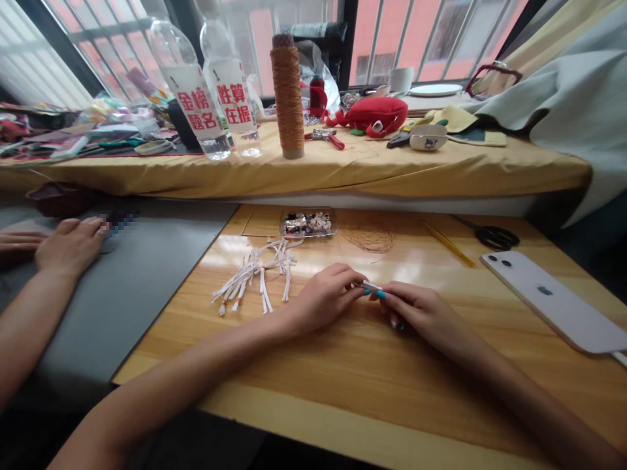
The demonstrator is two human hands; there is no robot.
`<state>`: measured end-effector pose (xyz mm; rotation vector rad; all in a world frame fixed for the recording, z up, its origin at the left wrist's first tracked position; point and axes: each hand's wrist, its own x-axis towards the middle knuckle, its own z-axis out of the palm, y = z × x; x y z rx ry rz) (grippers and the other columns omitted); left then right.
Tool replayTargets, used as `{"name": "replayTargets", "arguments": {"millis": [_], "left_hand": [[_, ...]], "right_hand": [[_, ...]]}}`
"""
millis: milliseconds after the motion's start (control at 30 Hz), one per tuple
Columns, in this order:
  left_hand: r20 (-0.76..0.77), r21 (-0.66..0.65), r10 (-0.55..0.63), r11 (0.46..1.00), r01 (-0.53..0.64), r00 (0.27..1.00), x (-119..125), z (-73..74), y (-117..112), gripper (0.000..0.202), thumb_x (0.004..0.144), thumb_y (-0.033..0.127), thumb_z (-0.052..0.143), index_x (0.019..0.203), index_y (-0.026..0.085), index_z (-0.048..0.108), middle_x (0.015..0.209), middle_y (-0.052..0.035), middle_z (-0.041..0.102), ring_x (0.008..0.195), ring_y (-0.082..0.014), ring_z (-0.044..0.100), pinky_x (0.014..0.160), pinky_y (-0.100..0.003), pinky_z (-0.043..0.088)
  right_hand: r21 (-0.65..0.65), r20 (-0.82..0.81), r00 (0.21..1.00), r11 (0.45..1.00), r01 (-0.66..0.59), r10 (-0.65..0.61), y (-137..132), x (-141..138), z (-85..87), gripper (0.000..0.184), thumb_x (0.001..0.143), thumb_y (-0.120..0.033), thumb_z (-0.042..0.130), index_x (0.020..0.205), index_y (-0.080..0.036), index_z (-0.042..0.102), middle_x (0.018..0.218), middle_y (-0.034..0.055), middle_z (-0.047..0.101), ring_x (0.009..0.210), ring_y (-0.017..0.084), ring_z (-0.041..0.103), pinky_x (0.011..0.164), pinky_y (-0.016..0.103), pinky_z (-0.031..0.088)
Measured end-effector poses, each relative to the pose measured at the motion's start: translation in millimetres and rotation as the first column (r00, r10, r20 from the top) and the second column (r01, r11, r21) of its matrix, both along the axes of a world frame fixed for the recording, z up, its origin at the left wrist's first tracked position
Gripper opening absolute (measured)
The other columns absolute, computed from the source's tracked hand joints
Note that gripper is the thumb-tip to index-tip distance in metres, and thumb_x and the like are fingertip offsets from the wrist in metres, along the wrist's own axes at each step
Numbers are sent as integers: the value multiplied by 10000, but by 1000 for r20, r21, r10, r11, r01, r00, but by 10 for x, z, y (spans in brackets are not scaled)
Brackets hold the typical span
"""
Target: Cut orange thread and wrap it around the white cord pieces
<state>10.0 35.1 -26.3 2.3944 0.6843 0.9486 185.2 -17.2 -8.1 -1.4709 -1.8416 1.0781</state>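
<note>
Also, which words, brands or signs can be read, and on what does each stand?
"金榜题名", on the left bottle.
"胜算在握", on the right bottle.
Apple logo, on the phone.
Too small to read: dark print on both bottles, mark on the white container.

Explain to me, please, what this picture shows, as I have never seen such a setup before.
There is no machine here: a person works with bare hands, seen from a camera worn on their head, looking forward and down. The left hand and right hand meet over a wooden table, holding a small pale strip at their fingertips; its details are too small to tell. On the table lie white strips, a clear tray of small pieces, a coil of thin brown strand, a yellow stick, scissors and a phone. At the picture's left is another person's hand.
</note>
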Motion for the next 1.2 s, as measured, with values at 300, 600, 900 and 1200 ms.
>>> {"name": "replayTargets", "arguments": {"millis": [300, 600, 900, 1200], "left_hand": [[63, 35, -28, 999, 26, 998, -11, 23, 5, 128, 785, 166, 500, 819, 90, 597, 747, -71, 589, 709, -122, 541, 653, -227, 451], [104, 107, -86, 991, 75, 991, -10, -11, 8, 133, 799, 154, 479, 800, 102, 601, 732, -61, 582, 695, -107, 534, 636, -205, 453], [96, 56, -125, 991, 120, 987, -23, 27, -19, 127, 795, 169, 494, 845, 109, 595, 768, -64, 604, 723, -107, 547, 669, -216, 459], [181, -140, -184, 967, 211, 966, -20, 24, -14, 61, 765, 112, 516, 782, 90, 571, 780, -75, 615, 730, -106, 571, 675, -212, 464]], "right_hand": [[32, 69, 997, 999, -37, 35, -2, 4, 25, 277, 831, -361, 363, 685, -178, 512, 519, -28, 440, 489, 105, 422, 497, 231, 338], [-251, -216, 974, 960, -124, 69, 28, 71, -42, 321, 785, -452, 433, 668, -164, 511, 545, -38, 442, 423, 58, 397, 402, 193, 298], [-350, -297, 955, 928, -129, 20, 63, 78, -54, 329, 718, -455, 535, 600, -150, 498, 504, -48, 440, 385, 39, 400, 373, 176, 295], [-410, -422, 906, 885, -223, 33, 79, 158, -126, 283, 772, -388, 511, 639, -138, 519, 520, -46, 464, 362, 15, 401, 332, 146, 262]]}}
